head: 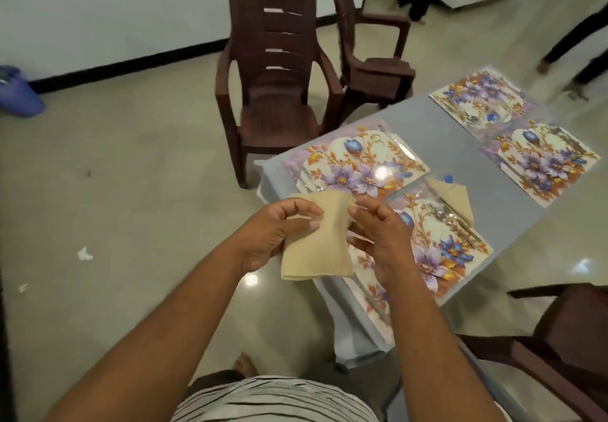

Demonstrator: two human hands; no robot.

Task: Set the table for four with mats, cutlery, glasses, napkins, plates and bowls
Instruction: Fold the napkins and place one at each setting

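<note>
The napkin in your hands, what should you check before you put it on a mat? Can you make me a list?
1. Beige napkin held by both hands: ok, left hand and right hand pinch it.
2. Napkin folded: ok, layers show at its bottom edge.
3. Nearest mat already has a napkin: ok.
4. Mat beside it needs one: ok, no napkin seen there.
5. Cutlery on that mat: ok, along both its edges.
6. Far mats have napkins: cannot tell.

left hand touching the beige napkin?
Touching. In the head view the left hand grips the beige napkin, thumb and fingers pinching its left edge above the table's near corner.
</note>
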